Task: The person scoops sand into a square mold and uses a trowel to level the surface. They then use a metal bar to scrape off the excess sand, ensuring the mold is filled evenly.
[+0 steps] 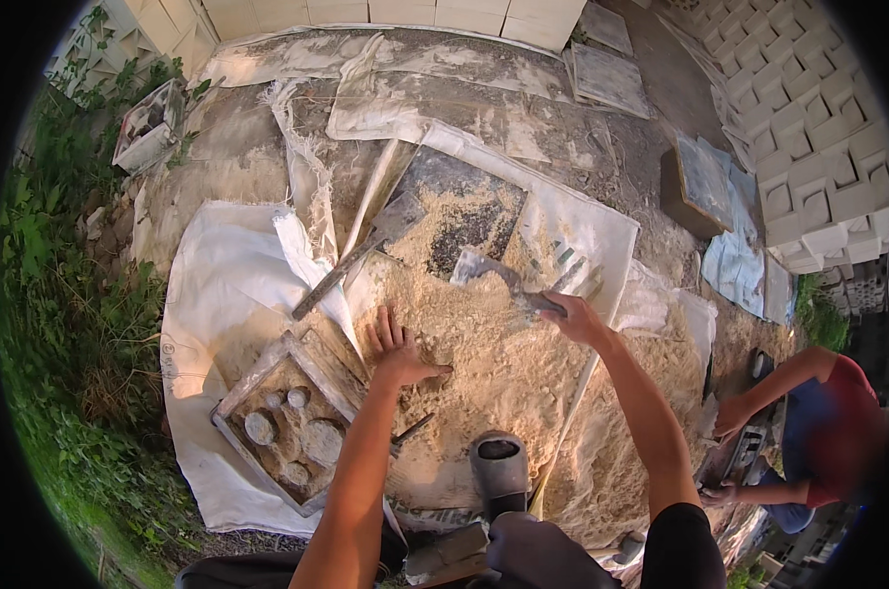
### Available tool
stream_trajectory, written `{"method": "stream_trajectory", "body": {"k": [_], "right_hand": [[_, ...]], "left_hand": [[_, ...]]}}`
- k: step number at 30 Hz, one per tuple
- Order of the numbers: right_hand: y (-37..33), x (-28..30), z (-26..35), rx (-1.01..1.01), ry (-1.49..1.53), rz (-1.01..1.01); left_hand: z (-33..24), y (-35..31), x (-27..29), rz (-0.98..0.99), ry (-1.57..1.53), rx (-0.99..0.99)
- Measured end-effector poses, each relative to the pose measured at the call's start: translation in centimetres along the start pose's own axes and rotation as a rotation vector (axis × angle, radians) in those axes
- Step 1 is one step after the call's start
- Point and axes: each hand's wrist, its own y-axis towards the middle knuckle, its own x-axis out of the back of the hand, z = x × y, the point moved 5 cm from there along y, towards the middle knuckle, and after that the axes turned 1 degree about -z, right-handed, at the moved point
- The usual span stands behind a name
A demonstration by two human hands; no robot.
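Note:
My right hand (576, 320) grips the handle of a trowel (482, 270), its pale-coated blade lying over the near side of a dark square panel (442, 175). Beside a heap of damp, crumbly sand-coloured mix (484, 344), my left hand (400, 353) presses down with fingers spread, holding nothing. Crumbs of the mix cover much of the panel. A long grey bar (336, 278) slants from the panel's left corner toward the near left. Left of my left forearm sits a square wooden frame (251, 381) with several round lumps inside.
White sheets (204, 285) lie under the work. A person (817, 432) at the right handles a metal mould (737, 459). Patterned blocks (808, 147) are stacked at the far right. Plants (71, 344) line the left, near a white crate (152, 128). A dark boot (499, 466) stands between my arms.

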Motion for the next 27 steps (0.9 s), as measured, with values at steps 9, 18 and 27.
{"method": "stream_trajectory", "body": {"k": [9,18,27], "right_hand": [[5.8,2.9,4.9,-0.070,-0.186,-0.376],[8.5,-0.8,5.1,0.009,-0.069,-0.166],[-2.2,-1.1,5.6,0.111,-0.128,-0.168]], "left_hand": [[0.1,0.0,0.3,0.024,0.008,0.021],[0.0,0.3,-0.4,-0.012,-0.003,-0.030],[0.0,0.4,0.1,-0.068,-0.015,-0.040]]}}
